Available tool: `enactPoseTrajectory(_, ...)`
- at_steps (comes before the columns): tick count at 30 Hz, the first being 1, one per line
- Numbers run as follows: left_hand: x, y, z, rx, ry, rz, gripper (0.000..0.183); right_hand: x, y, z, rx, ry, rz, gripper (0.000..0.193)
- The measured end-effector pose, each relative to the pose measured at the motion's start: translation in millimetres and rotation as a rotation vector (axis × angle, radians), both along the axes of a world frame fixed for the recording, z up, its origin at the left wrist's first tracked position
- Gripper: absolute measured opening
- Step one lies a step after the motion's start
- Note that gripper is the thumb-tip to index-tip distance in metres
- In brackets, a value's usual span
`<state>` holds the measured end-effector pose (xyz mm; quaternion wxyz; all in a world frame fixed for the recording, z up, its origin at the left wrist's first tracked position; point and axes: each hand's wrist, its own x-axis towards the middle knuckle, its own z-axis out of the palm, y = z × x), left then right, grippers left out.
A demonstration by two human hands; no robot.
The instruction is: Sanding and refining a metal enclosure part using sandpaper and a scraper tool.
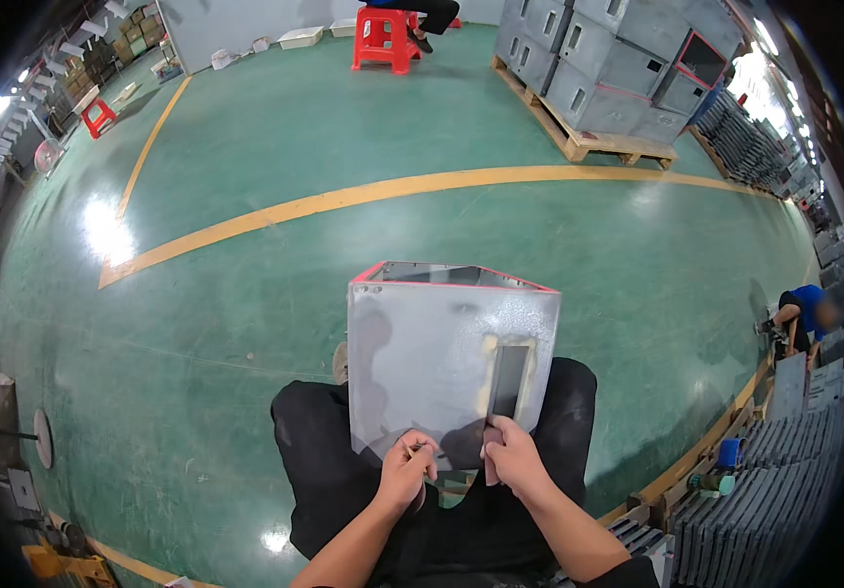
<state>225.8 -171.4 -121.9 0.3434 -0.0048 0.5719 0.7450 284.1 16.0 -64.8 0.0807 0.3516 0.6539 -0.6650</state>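
A grey metal box (422,363) with a pink-red edge around its open top rests between my knees. Its near face has a tall rectangular slot (510,380), bordered by cream-yellow patches. My right hand (515,458) is at the slot's lower end, with a flat brownish-pink piece (491,468), like folded sandpaper, pinched in its fingers. At the box's lower left edge, my left hand (406,472) is closed with curled fingers. A small yellowish tip shows in it, too little to name.
Several grey metal boxes (603,64) are stacked on a wooden pallet (578,145) ahead right. A person sits on a red stool (383,41) far ahead. Grey panels (765,500) stand in rows at the right, near a crouching person in blue (806,306). A yellow line (343,199) crosses the green floor.
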Motion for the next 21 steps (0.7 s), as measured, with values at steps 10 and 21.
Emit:
enactPoseTrajectory(10,-1.1,2.1,-0.9,0.000,0.034,-0.007,0.011,0.7,-5.0,17.1,-0.002,-0.017,-0.002,0.049)
enactPoseTrajectory(21,0.1,-2.0,2.2,0.034,-0.033,0.032,0.008,1.6,-6.6,-1.2,0.252,0.144,0.136,0.016)
